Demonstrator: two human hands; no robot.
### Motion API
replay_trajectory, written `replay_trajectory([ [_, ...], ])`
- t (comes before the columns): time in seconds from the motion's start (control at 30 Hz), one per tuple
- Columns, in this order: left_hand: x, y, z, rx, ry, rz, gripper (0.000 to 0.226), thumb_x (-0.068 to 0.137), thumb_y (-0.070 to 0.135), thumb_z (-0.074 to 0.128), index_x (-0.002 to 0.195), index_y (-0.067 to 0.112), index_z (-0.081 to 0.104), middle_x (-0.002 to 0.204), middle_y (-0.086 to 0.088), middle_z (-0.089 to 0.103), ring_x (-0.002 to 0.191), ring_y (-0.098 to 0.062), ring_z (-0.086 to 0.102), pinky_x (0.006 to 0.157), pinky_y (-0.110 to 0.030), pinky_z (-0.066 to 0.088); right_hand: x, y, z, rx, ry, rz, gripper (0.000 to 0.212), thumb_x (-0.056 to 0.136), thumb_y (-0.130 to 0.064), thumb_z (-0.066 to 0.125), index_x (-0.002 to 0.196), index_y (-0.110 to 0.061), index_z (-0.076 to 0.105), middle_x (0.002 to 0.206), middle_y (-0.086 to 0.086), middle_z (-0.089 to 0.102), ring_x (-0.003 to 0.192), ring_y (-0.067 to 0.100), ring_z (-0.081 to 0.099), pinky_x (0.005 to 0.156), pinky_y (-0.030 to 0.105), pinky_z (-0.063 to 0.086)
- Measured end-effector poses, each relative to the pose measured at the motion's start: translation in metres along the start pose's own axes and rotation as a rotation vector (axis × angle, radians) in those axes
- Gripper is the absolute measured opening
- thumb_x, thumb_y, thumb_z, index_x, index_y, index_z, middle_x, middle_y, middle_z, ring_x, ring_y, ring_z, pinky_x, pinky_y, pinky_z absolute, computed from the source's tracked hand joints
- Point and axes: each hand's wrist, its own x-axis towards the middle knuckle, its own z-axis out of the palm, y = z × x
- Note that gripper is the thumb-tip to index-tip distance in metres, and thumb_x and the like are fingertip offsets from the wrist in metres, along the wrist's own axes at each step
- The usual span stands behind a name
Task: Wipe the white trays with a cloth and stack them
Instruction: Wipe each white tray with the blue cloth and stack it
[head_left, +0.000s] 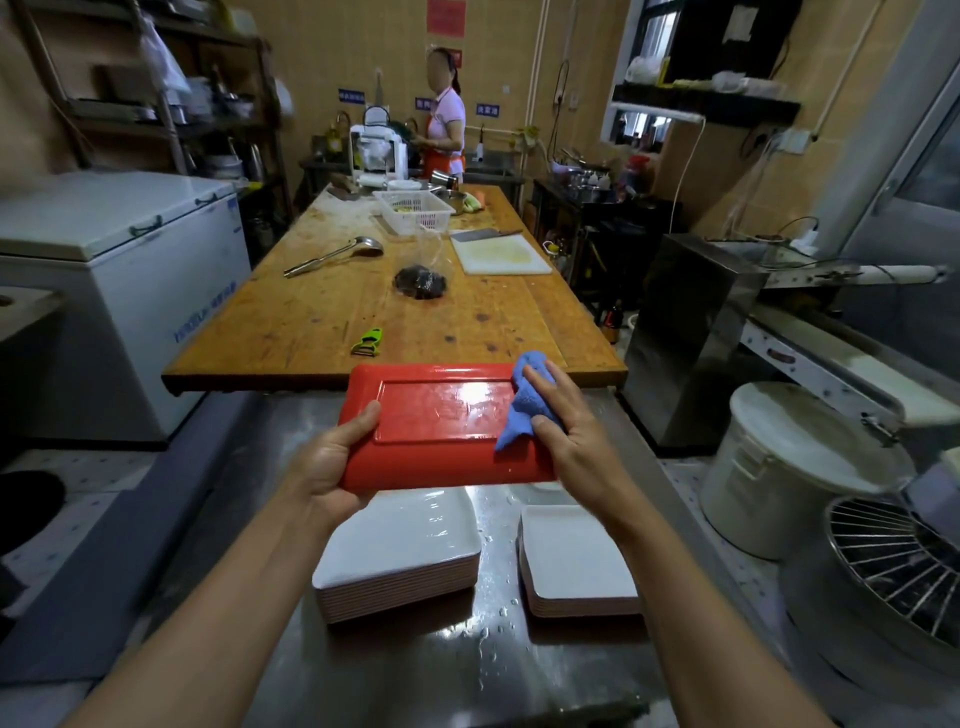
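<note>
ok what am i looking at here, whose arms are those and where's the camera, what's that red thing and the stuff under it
There is no machine here. The camera sits on a person's head and looks forward and down, so the two bare arms are the wearer's own. The left hand grips the edge of a red tray, held underside up above a wet steel counter. The right hand presses a blue cloth against the tray, fingers fairly straight, to wipe it. Below lie two stacks of white trays: a left stack and a right stack. Beyond is a long wooden table with kitchen tools, and another person stands at its far end.
</note>
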Motion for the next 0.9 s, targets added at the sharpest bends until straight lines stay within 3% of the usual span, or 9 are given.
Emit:
replay_trajectory([
  [0.1, 0.001, -0.003, 0.004, -0.079, 0.08, 0.026, 0.008, 0.088, 0.019, 0.06, 0.092, 0.013, 0.063, 0.067, -0.005, 0.072, 0.055, -0.015, 0.069, 0.045, -0.03, 0.056, -0.015, 0.003, 0.013, -0.112, 0.035, -0.077, 0.056, 0.095, -0.005, 0.043, 0.137, -0.04, 0.029, 0.153, -0.015, 0.017, 0.14, 0.002, 0.016, 0.115, 0.024, 0.016],
  [0.27, 0.0, -0.012, 0.012, -0.143, 0.128, 0.064, 0.012, 0.088, 0.025, 0.061, 0.094, 0.014, 0.062, 0.065, -0.003, 0.072, 0.053, -0.015, 0.068, 0.042, -0.027, 0.054, -0.032, 0.012, 0.036, -0.34, 0.134, -0.199, 0.059, 0.089, -0.009, 0.043, 0.141, -0.031, 0.025, 0.152, -0.013, 0.011, 0.146, 0.016, 0.005, 0.117, 0.027, 0.006],
  [0.37, -0.003, -0.023, 0.024, -0.182, 0.091, 0.085, 0.023, 0.091, 0.03, 0.056, 0.098, 0.01, 0.061, 0.071, -0.008, 0.072, 0.055, -0.017, 0.069, 0.045, -0.03, 0.056, -0.028, 0.003, 0.05, -0.489, 0.174, -0.274, 0.059, 0.085, -0.01, 0.047, 0.142, -0.022, 0.034, 0.151, -0.007, 0.019, 0.145, 0.022, 0.009, 0.118, 0.033, 0.004],
  [0.53, -0.005, -0.027, 0.031, -0.239, -0.045, 0.0, 0.054, 0.095, 0.047, 0.037, 0.123, 0.003, 0.055, 0.101, -0.015, 0.067, 0.073, -0.019, 0.069, 0.07, -0.029, 0.057, -0.031, -0.02, 0.086, -0.532, 0.1, -0.374, 0.055, 0.086, -0.019, 0.04, 0.141, -0.02, 0.041, 0.149, 0.002, 0.037, 0.143, 0.024, 0.02, 0.116, 0.043, 0.012],
  [0.63, -0.006, -0.029, 0.027, -0.224, -0.062, 0.03, 0.052, 0.096, 0.046, 0.036, 0.115, 0.003, 0.058, 0.096, -0.013, 0.071, 0.075, -0.017, 0.071, 0.062, -0.025, 0.059, -0.029, -0.031, 0.099, -0.537, 0.069, -0.391, 0.057, 0.082, -0.022, 0.04, 0.139, -0.021, 0.044, 0.147, 0.003, 0.04, 0.141, 0.025, 0.026, 0.115, 0.043, 0.016],
  [0.77, -0.003, -0.031, 0.019, -0.073, 0.019, 0.153, 0.049, 0.096, 0.043, 0.04, 0.113, 0.002, 0.061, 0.103, -0.015, 0.07, 0.09, -0.02, 0.069, 0.07, -0.025, 0.057, -0.017, -0.041, 0.096, -0.517, -0.001, -0.354, 0.059, 0.084, -0.033, 0.029, 0.142, -0.029, 0.038, 0.153, -0.003, 0.029, 0.144, 0.017, 0.016, 0.118, 0.036, 0.006],
  [0.9, -0.003, -0.031, 0.015, -0.023, 0.005, 0.234, 0.038, 0.094, 0.038, 0.045, 0.104, 0.007, 0.064, 0.092, -0.012, 0.074, 0.081, -0.018, 0.071, 0.065, -0.026, 0.059, 0.003, -0.041, 0.087, -0.537, -0.036, -0.272, 0.053, 0.092, -0.038, 0.03, 0.145, -0.038, 0.026, 0.157, -0.009, 0.015, 0.146, 0.012, 0.004, 0.116, 0.034, -0.004],
])
